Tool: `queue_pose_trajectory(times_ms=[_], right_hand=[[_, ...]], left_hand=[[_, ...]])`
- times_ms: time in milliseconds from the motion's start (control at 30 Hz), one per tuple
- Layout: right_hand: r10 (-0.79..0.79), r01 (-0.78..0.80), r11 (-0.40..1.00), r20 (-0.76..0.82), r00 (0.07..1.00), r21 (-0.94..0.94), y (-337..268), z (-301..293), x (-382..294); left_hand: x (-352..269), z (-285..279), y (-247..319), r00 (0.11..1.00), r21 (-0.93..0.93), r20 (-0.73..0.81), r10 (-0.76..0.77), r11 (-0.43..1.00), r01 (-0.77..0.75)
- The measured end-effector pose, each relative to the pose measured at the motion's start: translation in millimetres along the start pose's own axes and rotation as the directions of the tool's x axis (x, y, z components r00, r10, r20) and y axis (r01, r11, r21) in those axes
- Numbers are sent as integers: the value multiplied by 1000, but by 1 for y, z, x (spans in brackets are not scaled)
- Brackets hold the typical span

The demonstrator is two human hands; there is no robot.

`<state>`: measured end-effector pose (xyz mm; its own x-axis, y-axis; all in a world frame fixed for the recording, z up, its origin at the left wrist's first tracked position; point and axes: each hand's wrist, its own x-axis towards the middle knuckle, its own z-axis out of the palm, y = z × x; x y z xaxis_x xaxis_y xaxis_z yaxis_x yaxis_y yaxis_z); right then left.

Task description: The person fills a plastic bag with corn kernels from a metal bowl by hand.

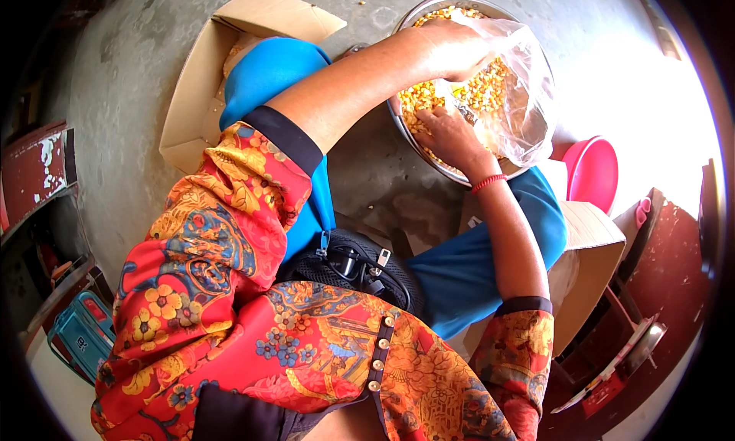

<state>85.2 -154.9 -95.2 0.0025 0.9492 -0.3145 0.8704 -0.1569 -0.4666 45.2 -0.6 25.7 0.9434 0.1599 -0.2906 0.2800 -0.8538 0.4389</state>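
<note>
A round metal basin point(402, 125) full of yellow corn kernels point(488, 88) rests between and beyond my knees. A clear plastic bag point(528, 108) lies over its right part, seemingly with kernels in or under it. My left hand point(459, 50) reaches across the basin's far side and grips the bag's upper edge; its fingers are partly hidden. My right hand point(451, 134), below a red bracelet point(488, 182), is at the near side, fingers bent among the kernels beside the bag's dark printed patch point(466, 113). Whether it pinches the plastic is unclear.
An open cardboard box point(192, 91) stands beyond my left knee, another box point(591, 257) beside my right knee. A pink basin point(594, 174) is at the right. A black mesh bag point(350, 266) sits at my waist. A teal case point(83, 337) lies far left. Stray kernels dot the concrete floor.
</note>
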Motion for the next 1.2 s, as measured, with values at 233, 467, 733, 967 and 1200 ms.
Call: queue_pose_trajectory(times_ms=[233,467,733,967,1200], right_hand=[[33,-103,887,159,987,450,13,-16,2],[25,-375,437,406,914,818,9,-88,-16],[560,-205,533,-161,812,821,16,-83,-12],[145,-311,723,305,941,617,-2,-74,-6],[-25,28,999,-86,996,30,-7,-9,6]], left_hand=[[7,12,-12,993,47,-58,99,994,-96],[0,1,-2,999,14,-12,38,999,-38],[2,3,-2,999,11,-35,39,999,-39],[6,10,-6,1000,-2,-18,16,1000,-17],[8,14,-5,1000,-2,7,21,1000,-21]])
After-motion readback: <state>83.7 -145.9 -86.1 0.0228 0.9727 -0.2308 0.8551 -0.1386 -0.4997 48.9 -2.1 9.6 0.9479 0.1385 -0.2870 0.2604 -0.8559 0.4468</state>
